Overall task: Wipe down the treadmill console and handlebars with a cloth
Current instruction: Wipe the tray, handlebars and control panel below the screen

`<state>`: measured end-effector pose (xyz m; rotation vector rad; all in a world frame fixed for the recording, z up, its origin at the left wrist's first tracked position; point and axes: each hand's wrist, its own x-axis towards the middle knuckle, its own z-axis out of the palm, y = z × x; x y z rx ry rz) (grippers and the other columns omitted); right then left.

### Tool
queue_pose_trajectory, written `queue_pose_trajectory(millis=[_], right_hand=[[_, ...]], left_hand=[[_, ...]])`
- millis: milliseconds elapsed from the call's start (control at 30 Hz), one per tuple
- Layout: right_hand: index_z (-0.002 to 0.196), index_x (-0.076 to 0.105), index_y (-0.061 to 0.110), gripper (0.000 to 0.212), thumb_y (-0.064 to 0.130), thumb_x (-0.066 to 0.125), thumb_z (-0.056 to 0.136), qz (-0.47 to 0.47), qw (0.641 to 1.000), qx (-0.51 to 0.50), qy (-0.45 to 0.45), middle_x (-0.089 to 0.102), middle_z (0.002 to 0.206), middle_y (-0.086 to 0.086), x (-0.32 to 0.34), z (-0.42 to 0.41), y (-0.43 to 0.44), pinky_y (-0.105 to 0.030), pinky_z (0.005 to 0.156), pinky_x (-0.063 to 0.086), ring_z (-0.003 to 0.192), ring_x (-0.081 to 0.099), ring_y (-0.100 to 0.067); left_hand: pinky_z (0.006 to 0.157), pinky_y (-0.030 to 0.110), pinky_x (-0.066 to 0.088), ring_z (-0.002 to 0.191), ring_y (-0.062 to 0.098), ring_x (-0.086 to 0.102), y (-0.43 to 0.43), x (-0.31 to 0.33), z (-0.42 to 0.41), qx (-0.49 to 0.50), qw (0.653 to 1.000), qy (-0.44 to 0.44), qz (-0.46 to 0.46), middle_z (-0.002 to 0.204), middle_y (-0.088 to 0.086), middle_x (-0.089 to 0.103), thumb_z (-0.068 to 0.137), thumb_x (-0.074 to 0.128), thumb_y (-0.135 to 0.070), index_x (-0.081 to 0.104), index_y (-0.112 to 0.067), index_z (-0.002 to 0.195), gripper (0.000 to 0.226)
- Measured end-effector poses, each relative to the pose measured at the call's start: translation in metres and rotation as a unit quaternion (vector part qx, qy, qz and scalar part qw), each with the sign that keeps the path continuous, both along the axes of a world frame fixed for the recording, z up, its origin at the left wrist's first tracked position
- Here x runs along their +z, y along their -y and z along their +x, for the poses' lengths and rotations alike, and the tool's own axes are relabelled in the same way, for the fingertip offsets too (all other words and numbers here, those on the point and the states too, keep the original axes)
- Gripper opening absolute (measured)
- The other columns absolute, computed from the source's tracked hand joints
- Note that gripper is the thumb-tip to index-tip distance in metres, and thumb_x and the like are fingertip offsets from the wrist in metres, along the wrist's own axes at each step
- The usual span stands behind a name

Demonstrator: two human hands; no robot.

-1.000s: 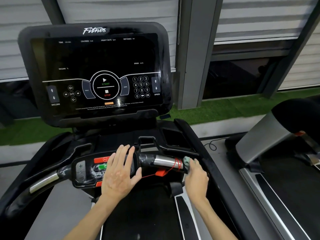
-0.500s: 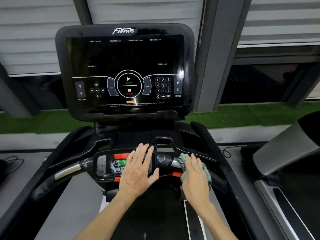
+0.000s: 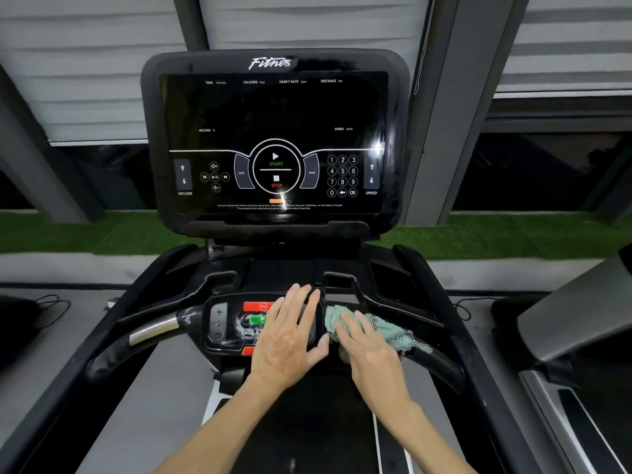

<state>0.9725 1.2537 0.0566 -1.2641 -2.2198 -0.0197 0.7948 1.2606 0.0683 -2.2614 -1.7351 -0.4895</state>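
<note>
The black treadmill console stands upright ahead, its dark screen showing start and stop marks. Below it runs the front handlebar with a small control panel in its middle. My left hand rests flat on that panel, fingers straight. A light green cloth lies over the right part of the handlebar. My right hand presses on the cloth with straight fingers, right beside the left hand. The bar under the cloth is hidden.
Black side rails flank the running belt below me. A second treadmill stands close on the right. Green artificial turf and shuttered windows lie beyond the console. A cable lies on the floor at left.
My right hand slid the cloth leftward along the handlebar, from its right end toward the control panel. The left hand stayed on the panel. My view swung to centre on the console.
</note>
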Motion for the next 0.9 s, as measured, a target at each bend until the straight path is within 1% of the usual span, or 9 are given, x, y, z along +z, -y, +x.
queue_pose_trajectory(millis=[100, 167, 233, 333, 433, 533, 733, 833, 900], right_hand=[[0.110, 0.066, 0.012, 0.038, -0.004, 0.068, 0.075, -0.036, 0.999, -0.011, -0.032, 0.067, 0.106, 0.000, 0.013, -0.010, -0.023, -0.033, 0.071, 0.058, 0.098, 0.066, -0.022], [0.090, 0.061, 0.017, 0.017, 0.001, 0.058, 0.086, -0.076, 0.995, -0.007, -0.067, 0.060, 0.079, 0.006, 0.027, -0.015, -0.042, -0.033, 0.056, 0.050, 0.069, 0.059, -0.015], [0.079, 0.049, 0.023, 0.025, 0.000, 0.054, 0.087, -0.077, 0.993, -0.001, -0.089, 0.045, 0.063, 0.010, 0.033, -0.019, -0.051, -0.031, 0.051, 0.039, 0.054, 0.044, -0.012], [0.119, 0.059, 0.016, 0.035, 0.000, 0.057, 0.087, -0.050, 0.998, 0.011, -0.045, 0.064, 0.109, -0.001, 0.014, -0.016, -0.032, -0.036, 0.084, 0.052, 0.102, 0.061, -0.020], [0.128, 0.059, 0.009, 0.051, -0.003, 0.071, 0.079, 0.007, 0.999, 0.012, -0.033, 0.053, 0.139, -0.008, -0.020, 0.002, -0.005, -0.045, 0.108, 0.039, 0.134, 0.043, -0.029], [0.126, 0.061, 0.012, 0.063, -0.008, 0.077, 0.069, 0.039, 0.998, 0.049, -0.015, 0.051, 0.141, -0.006, -0.034, 0.014, -0.003, -0.044, 0.109, 0.030, 0.135, 0.039, -0.025], [0.131, 0.053, 0.014, 0.052, 0.002, 0.065, 0.081, -0.019, 0.997, 0.059, -0.039, 0.053, 0.137, -0.008, -0.004, 0.008, -0.036, -0.041, 0.099, 0.047, 0.126, 0.050, -0.024], [0.130, 0.057, 0.018, 0.035, 0.015, 0.048, 0.096, -0.130, 0.988, 0.040, -0.079, 0.061, 0.127, 0.000, 0.012, 0.010, -0.046, -0.036, 0.096, 0.047, 0.115, 0.056, -0.018], [0.109, 0.064, 0.019, 0.025, 0.024, 0.042, 0.101, -0.219, 0.970, -0.005, -0.103, 0.067, 0.100, 0.004, 0.022, 0.011, -0.056, -0.034, 0.081, 0.046, 0.095, 0.061, -0.020]], left_hand=[[0.118, 0.037, 0.020, 0.141, 0.027, 0.036, 0.000, 0.000, 0.000, -0.001, 1.000, 0.001, 0.007, 0.146, 0.012, 0.046, 0.086, 0.052, -0.047, 0.043, -0.007, 0.143, 0.071], [0.118, 0.037, 0.019, 0.140, 0.027, 0.037, 0.000, 0.000, 0.000, -0.002, 1.000, 0.001, 0.010, 0.146, 0.012, 0.046, 0.086, 0.052, -0.047, 0.043, -0.006, 0.143, 0.071], [0.117, 0.037, 0.020, 0.140, 0.027, 0.037, -0.001, -0.001, 0.000, -0.003, 1.000, -0.001, 0.013, 0.146, 0.012, 0.046, 0.086, 0.052, -0.047, 0.042, -0.006, 0.144, 0.072], [0.117, 0.037, 0.021, 0.141, 0.027, 0.035, -0.001, -0.002, -0.001, -0.003, 1.000, -0.001, 0.012, 0.146, 0.012, 0.045, 0.086, 0.052, -0.047, 0.041, -0.006, 0.144, 0.072], [0.118, 0.037, 0.020, 0.141, 0.027, 0.035, -0.002, -0.003, -0.001, -0.002, 1.000, -0.008, 0.010, 0.147, 0.012, 0.044, 0.087, 0.051, -0.049, 0.040, -0.007, 0.145, 0.073], [0.117, 0.038, 0.022, 0.141, 0.027, 0.035, -0.002, -0.004, -0.002, -0.002, 1.000, -0.008, 0.012, 0.148, 0.012, 0.044, 0.087, 0.051, -0.050, 0.040, -0.007, 0.145, 0.073], [0.116, 0.038, 0.022, 0.140, 0.027, 0.036, -0.002, -0.005, -0.001, -0.001, 1.000, -0.009, 0.025, 0.146, 0.013, 0.045, 0.086, 0.052, -0.047, 0.042, -0.005, 0.144, 0.072], [0.116, 0.038, 0.022, 0.141, 0.027, 0.036, -0.002, -0.003, 0.000, 0.001, 1.000, -0.008, 0.019, 0.146, 0.013, 0.044, 0.087, 0.051, -0.047, 0.042, -0.006, 0.144, 0.071], [0.117, 0.038, 0.022, 0.141, 0.027, 0.035, 0.000, -0.002, 0.000, 0.005, 1.000, -0.011, 0.012, 0.147, 0.013, 0.044, 0.087, 0.050, -0.047, 0.041, -0.006, 0.145, 0.071]])
